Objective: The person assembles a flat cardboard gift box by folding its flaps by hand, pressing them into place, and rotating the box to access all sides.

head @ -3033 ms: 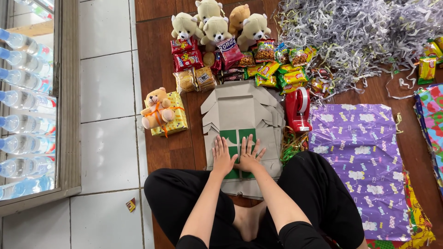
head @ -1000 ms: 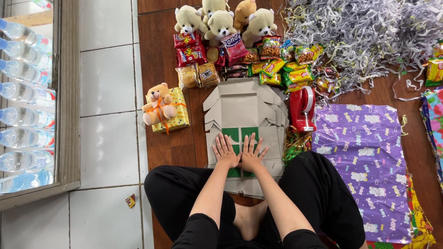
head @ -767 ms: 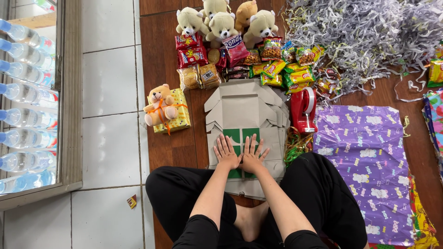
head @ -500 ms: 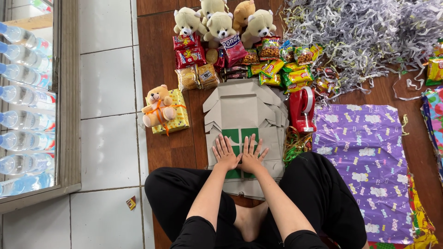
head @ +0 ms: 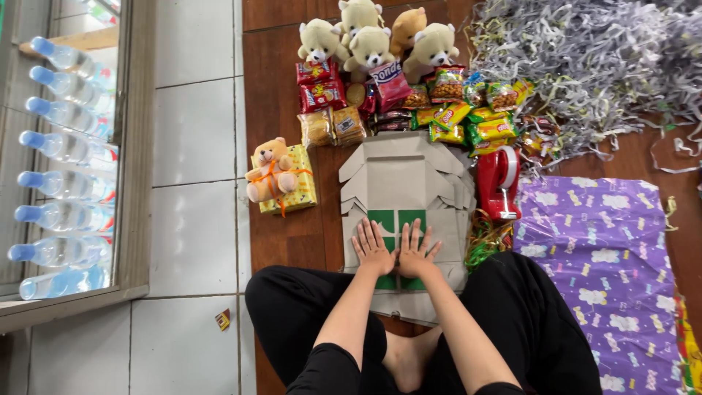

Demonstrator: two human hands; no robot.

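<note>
A stack of flattened grey cardboard boxes (head: 401,179) lies on the wooden floor in front of my crossed legs, with green squares printed near its near end. My left hand (head: 373,249) and my right hand (head: 415,252) rest flat, side by side, palms down on those green squares, fingers spread. Neither hand grips anything.
A red tape dispenser (head: 499,183) stands right of the stack. Purple patterned wrapping paper (head: 599,249) lies further right. Snack packets (head: 453,117) and several plush bears (head: 365,40) sit beyond the stack. A bear tied to a yellow gift box (head: 281,179) is left. Shredded paper (head: 585,66) fills the top right. Water bottles (head: 62,183) line the left.
My hands stay pressed on the cardboard stack in the same spot; only the camera view shifts slightly.
</note>
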